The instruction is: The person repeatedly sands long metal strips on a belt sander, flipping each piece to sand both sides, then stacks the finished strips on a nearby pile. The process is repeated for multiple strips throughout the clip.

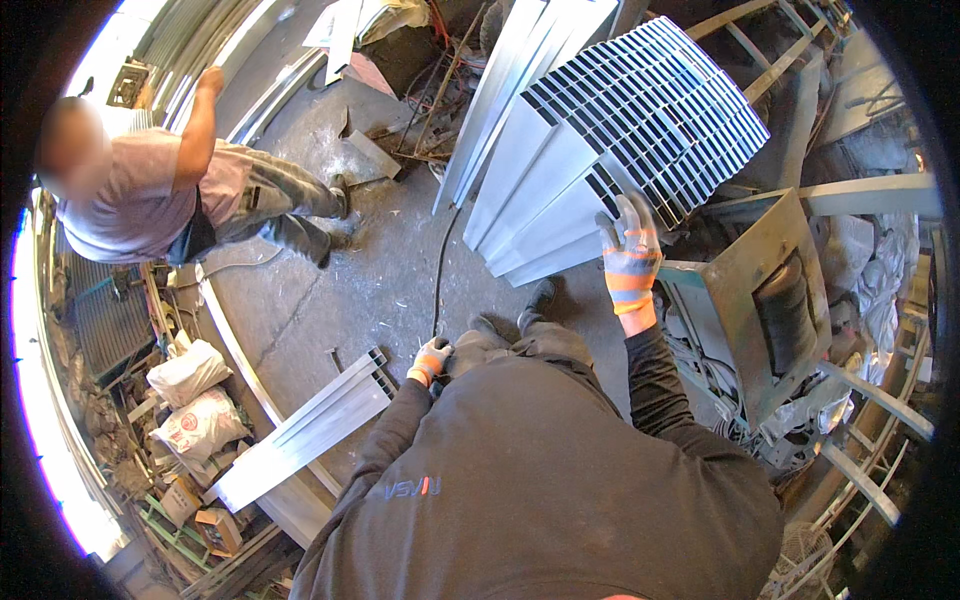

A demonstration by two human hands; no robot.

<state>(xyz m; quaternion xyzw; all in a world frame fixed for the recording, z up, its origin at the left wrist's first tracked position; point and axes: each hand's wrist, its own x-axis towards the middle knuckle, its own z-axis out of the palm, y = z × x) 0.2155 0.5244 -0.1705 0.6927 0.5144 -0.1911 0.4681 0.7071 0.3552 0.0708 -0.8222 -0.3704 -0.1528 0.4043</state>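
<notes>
My right hand (630,250), in a grey and orange glove, reaches forward with its fingers apart. Its fingertips are at the near corner of a large stack of rectangular metal tubes (545,190), whose open ends form a grid. Whether they press on the metal is hard to tell. My left hand (430,361), gloved alike, is curled closed beside my left leg. A black cable (441,265) runs across the floor toward it, and something dark shows by the hand, too hidden to name. Left of that hand lies a smaller bundle of metal tubes (310,428).
Another person (165,190) stands at the left with an arm raised. Long metal profiles (510,80) lie beside the stack. On the right stands a metal frame box (755,310) near steel bars (870,195). White sacks (200,425) and cardboard boxes (218,532) sit lower left.
</notes>
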